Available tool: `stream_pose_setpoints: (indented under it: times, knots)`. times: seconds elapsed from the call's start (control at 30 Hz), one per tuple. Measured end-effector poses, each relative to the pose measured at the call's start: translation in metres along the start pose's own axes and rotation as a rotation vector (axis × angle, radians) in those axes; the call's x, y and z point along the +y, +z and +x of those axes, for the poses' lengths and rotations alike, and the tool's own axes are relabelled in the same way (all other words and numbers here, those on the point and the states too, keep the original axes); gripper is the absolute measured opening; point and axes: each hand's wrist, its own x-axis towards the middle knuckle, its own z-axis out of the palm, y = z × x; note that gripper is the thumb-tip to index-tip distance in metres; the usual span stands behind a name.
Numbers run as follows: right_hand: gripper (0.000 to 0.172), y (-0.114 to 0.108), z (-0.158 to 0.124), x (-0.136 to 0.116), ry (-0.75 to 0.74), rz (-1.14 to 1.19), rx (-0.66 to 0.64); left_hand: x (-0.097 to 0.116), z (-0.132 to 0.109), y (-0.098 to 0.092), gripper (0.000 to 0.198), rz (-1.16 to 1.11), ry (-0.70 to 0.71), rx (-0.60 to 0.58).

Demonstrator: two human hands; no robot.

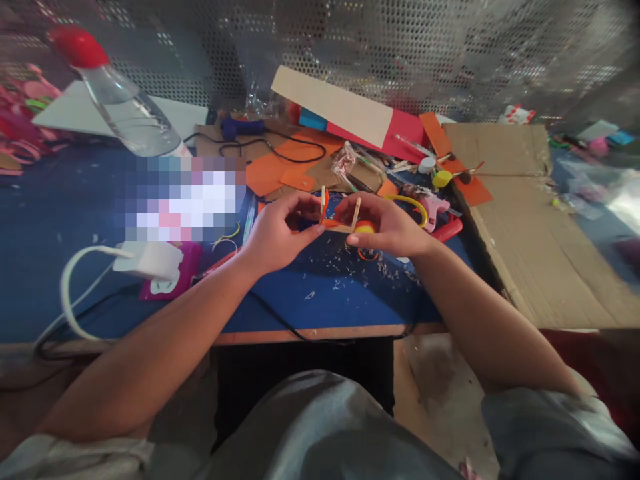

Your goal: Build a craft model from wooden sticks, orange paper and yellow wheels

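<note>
Both my hands hold one small craft piece (339, 215) of wooden sticks and orange card above the blue table (60, 227). My left hand (280, 232) pinches its left end, where one stick stands upright. My right hand (387, 225) grips the right end, with a second upright stick between its fingers. A yellow and orange round part (365, 228) sits under my right thumb. Wood shavings and scraps (345, 270) lie on the table below the piece.
A pink glue gun (434, 203) lies just right of my right hand. Orange card sheets (280, 167), a blue glue gun (243, 127) and a folded card (345, 110) lie behind. A clear bottle (117, 100), white charger (147, 259) and flat cardboard (520, 220) surround.
</note>
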Motion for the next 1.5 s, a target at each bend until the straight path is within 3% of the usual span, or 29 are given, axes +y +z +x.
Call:
stream_pose_setpoints:
  times: [0.3,0.6,1.07,1.5]
  knots:
    - [0.05,0.009,-0.001,0.005,-0.048,-0.158,0.103,-0.002,-0.0014,0.001,0.03,0.054,0.027,0.011]
    - [0.038,0.0093,-0.0009,0.0036,-0.115,-0.287,0.172,0.0008,-0.0015,0.001,0.029,0.048,0.008,0.006]
    - [0.031,0.0078,-0.0002,0.0077,-0.216,-0.33,0.216,-0.0039,-0.0011,0.0048,0.027,0.027,0.062,0.009]
    - [0.033,0.0089,0.0002,0.0044,-0.221,-0.293,0.186,-0.0043,-0.0006,0.0011,0.025,0.064,0.015,-0.081]
